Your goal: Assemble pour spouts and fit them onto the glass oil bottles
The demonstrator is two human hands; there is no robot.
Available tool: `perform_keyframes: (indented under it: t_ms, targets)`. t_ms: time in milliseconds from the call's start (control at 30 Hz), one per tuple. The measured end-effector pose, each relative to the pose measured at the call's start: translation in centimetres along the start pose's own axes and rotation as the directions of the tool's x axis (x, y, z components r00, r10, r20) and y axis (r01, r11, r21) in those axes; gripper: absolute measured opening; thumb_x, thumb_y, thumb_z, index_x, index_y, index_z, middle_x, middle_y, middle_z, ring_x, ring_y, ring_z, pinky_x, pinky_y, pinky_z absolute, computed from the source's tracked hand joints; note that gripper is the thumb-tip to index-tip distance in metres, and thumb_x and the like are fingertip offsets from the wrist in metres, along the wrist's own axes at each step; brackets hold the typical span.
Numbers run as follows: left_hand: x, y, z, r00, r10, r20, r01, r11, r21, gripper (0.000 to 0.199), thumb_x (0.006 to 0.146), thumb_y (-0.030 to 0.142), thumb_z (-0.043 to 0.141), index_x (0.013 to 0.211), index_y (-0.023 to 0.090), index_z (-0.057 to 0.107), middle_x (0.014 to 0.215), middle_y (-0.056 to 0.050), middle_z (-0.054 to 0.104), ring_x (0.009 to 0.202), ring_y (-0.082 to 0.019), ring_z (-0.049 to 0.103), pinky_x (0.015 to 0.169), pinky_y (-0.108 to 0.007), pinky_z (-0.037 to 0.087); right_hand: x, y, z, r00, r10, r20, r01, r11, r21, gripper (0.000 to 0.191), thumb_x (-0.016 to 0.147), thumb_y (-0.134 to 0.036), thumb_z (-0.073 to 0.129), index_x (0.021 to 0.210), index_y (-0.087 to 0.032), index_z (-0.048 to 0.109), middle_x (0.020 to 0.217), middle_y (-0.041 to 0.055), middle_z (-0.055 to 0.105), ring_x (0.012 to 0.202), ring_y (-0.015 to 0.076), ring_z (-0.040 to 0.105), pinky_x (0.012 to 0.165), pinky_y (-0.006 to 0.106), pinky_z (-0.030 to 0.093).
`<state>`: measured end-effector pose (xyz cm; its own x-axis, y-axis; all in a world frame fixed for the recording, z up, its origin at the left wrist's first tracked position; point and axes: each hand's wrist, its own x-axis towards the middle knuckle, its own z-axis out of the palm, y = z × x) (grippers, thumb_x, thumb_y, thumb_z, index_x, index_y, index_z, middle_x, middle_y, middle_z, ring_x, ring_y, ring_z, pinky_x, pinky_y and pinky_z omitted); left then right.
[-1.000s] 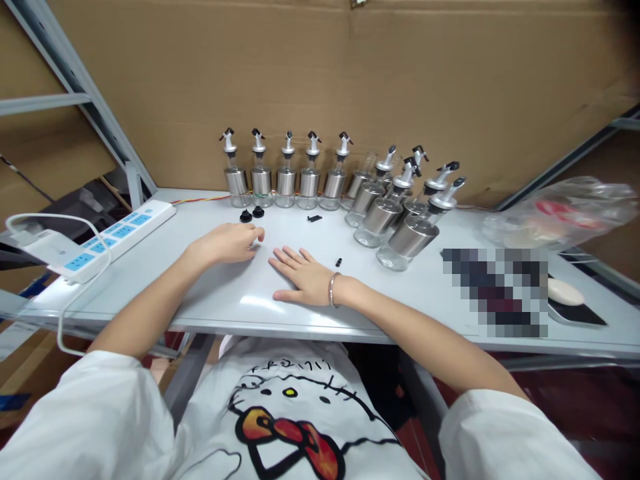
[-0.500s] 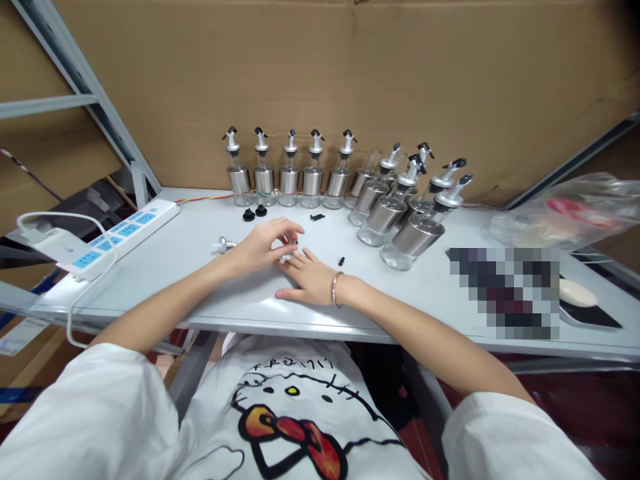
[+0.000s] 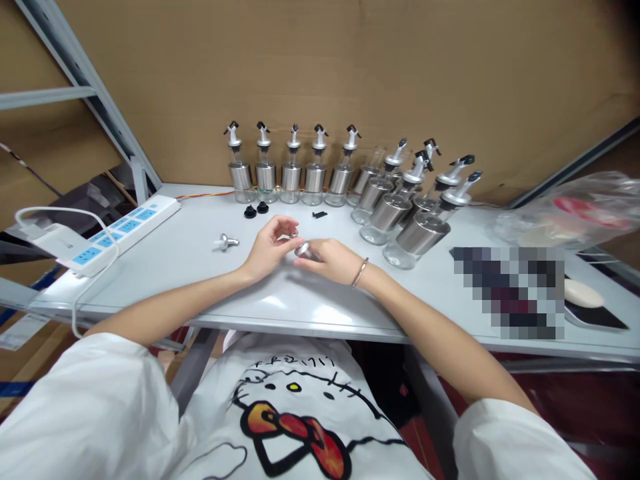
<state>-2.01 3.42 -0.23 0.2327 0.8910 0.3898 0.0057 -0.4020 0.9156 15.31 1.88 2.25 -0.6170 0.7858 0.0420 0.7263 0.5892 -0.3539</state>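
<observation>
Between my two hands is a small silver pourer spout (image 3: 302, 249), partly covered by fingers. My left hand (image 3: 270, 248) is closed around its upper end, thumb and fingertips pinching it. My right hand (image 3: 334, 260) curls in from the other side, its fingers at the round silver base. Left of my hands, a second pourer spout (image 3: 228, 243) lies on its side on the grey table. Two black stoppers (image 3: 250, 211) sit beyond my left hand, and a small black piece (image 3: 320, 214) lies beyond the gap between my hands.
Glass-and-steel bottles (image 3: 316, 180) with pourer tops line the back, and more bottles (image 3: 423, 233) cluster at the right. A white power strip (image 3: 127, 233) with a cable occupies the left side. A clear plastic bag (image 3: 570, 210) and a pale oval object (image 3: 583, 293) are at the right.
My right hand has gone from lying flat with fingers spread to curling at the spout. Both hands have come together around it. The small black piece beside my right hand is no longer visible.
</observation>
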Motion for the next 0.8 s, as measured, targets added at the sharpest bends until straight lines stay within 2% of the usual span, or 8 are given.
perform_keyframes:
  t_ms: [67,167,333,400,467,533,667,800]
  targets:
    - [-0.1,0.0,0.1,1.0,0.007,0.002,-0.007,1.0,-0.021,0.039,0.067,0.036,0.073,0.093,0.019,0.05,0.085,0.0,0.054,0.084,-0.012,0.057,0.076,-0.025,0.051,0.0,-0.2,-0.1,0.998,0.052,-0.03,-0.053,0.998,-0.04,0.04,0.093,-0.046,0.045,0.09,-0.013,0.067,0.085,0.0078,0.069,0.074,0.017,0.061,0.068,0.026,0.041]
    - [-0.1,0.1,0.1,0.999,-0.027,0.039,0.03,0.996,-0.086,0.049,0.063,0.034,0.078,0.099,0.019,0.049,0.089,-0.001,0.058,0.087,-0.013,0.059,0.078,-0.025,0.051,0.0,-0.3,0.1,0.998,0.061,-0.03,-0.063,0.995,-0.078,0.043,0.097,-0.041,0.039,0.079,-0.014,0.067,0.082,0.0083,0.07,0.072,0.0164,0.061,0.066,0.025,0.037]
    - [-0.4,0.2,0.2,0.95,-0.139,0.279,0.187,0.97,-0.153,0.065,0.066,0.036,0.079,0.117,0.018,0.044,0.109,-0.01,0.065,0.087,-0.016,0.066,0.081,-0.032,0.054,0.2,-0.4,0.1,0.994,0.105,0.016,-0.102,0.983,-0.151,0.038,0.098,-0.026,0.033,0.088,-0.014,0.068,0.086,0.0091,0.072,0.074,0.0182,0.065,0.067,0.026,0.037]
    - [-0.7,0.2,0.3,0.942,-0.119,0.314,0.176,0.972,-0.158,0.075,0.073,0.04,0.074,0.132,0.022,0.033,0.117,-0.013,0.064,0.09,-0.018,0.067,0.084,-0.035,0.054,0.1,-0.5,-0.2,0.989,0.149,-0.003,-0.146,0.969,-0.2,0.038,0.098,-0.026,0.033,0.09,-0.014,0.068,0.084,0.0097,0.072,0.075,0.0199,0.065,0.066,0.027,0.036]
    - [-1.0,0.1,0.4,0.955,-0.044,0.295,0.083,0.989,-0.12,0.08,0.082,0.042,0.065,0.143,0.027,0.016,0.125,-0.014,0.06,0.098,-0.018,0.066,0.091,-0.038,0.052,0.0,-0.8,-0.4,0.983,0.18,-0.034,-0.183,0.958,-0.223,0.041,0.098,-0.026,0.031,0.088,-0.015,0.069,0.082,0.0097,0.072,0.075,0.0207,0.065,0.066,0.027,0.036]
    - [-1.1,0.0,0.3,0.95,0.064,0.306,-0.059,0.998,-0.025,0.076,0.088,0.041,0.057,0.146,0.031,0.008,0.132,-0.014,0.056,0.107,-0.02,0.063,0.096,-0.04,0.049,-0.2,-1.3,-0.5,0.981,0.185,-0.053,-0.192,0.955,-0.227,0.043,0.099,-0.027,0.031,0.085,-0.015,0.07,0.079,0.0091,0.071,0.073,0.0203,0.065,0.065,0.028,0.034]
    - [-1.1,-0.4,-0.3,0.848,0.27,0.456,-0.382,0.908,0.173,0.071,0.08,0.04,0.068,0.14,0.028,0.031,0.133,-0.014,0.054,0.119,-0.025,0.057,0.103,-0.043,0.044,-0.5,-2.2,-0.5,0.992,0.093,-0.09,-0.111,0.969,-0.221,0.049,0.1,-0.03,0.029,0.079,-0.015,0.071,0.068,0.0064,0.067,0.064,0.0173,0.06,0.06,0.027,0.031]
    - [-1.0,-0.4,-0.8,0.804,0.344,0.484,-0.51,0.817,0.267,0.048,0.085,0.041,0.062,0.124,0.019,0.047,0.114,-0.011,0.064,0.102,-0.019,0.065,0.09,-0.032,0.052,-0.7,-2.5,-0.5,0.999,0.008,-0.053,-0.017,0.984,-0.179,0.052,0.099,-0.032,0.034,0.065,-0.014,0.068,0.055,0.0026,0.058,0.05,0.011,0.046,0.056,0.026,0.027]
